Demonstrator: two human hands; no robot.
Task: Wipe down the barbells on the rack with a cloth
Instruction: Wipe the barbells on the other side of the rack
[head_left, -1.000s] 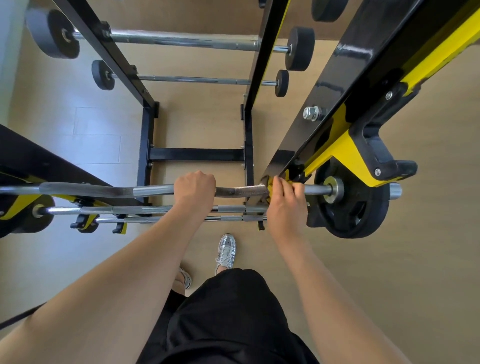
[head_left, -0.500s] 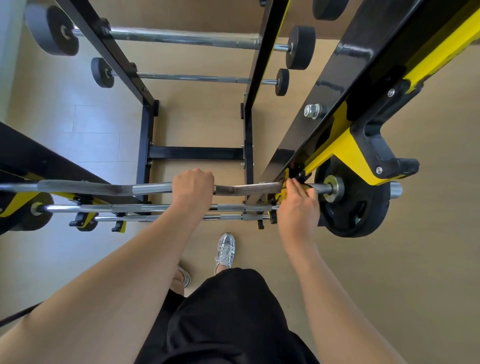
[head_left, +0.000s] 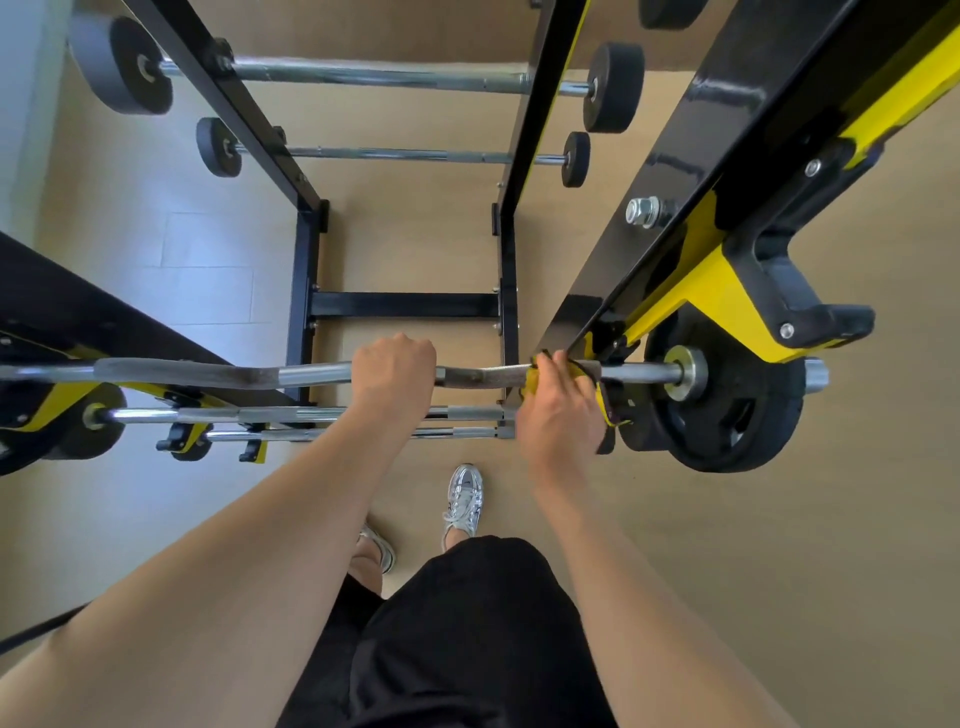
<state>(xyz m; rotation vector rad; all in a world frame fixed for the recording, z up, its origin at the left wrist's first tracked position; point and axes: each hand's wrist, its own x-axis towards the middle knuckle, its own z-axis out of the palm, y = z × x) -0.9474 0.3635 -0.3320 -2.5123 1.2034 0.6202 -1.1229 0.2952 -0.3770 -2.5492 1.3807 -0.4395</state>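
Across the near hooks of the black-and-yellow rack (head_left: 649, 234) lies a wavy curl barbell (head_left: 223, 374), and the person stands over it, looking straight down. Their left hand (head_left: 395, 371) is clenched round the smooth middle of the shaft, fingers (head_left: 402, 347) wrapped over the top. Their right hand (head_left: 563, 410) grasps a yellow cloth (head_left: 532, 383) bunched round the same bar, just inside the right upright, fingertips holding it against the metal. What looks like a dark-edged corner of the cloth hangs beside the hand. Just beyond that hand, outside the upright, a black weight plate (head_left: 727, 415) sits on the bar's sleeve against a collar. Two thinner barbells (head_left: 311, 414) rest on lower hooks directly beneath, parallel to the top one. On the far side of the rack two more barbells (head_left: 374, 78) with small round black plates lie across the frame, one nearer than the other. Below, a silver trainer (head_left: 464, 499) stands on the tan floor (head_left: 779, 545).
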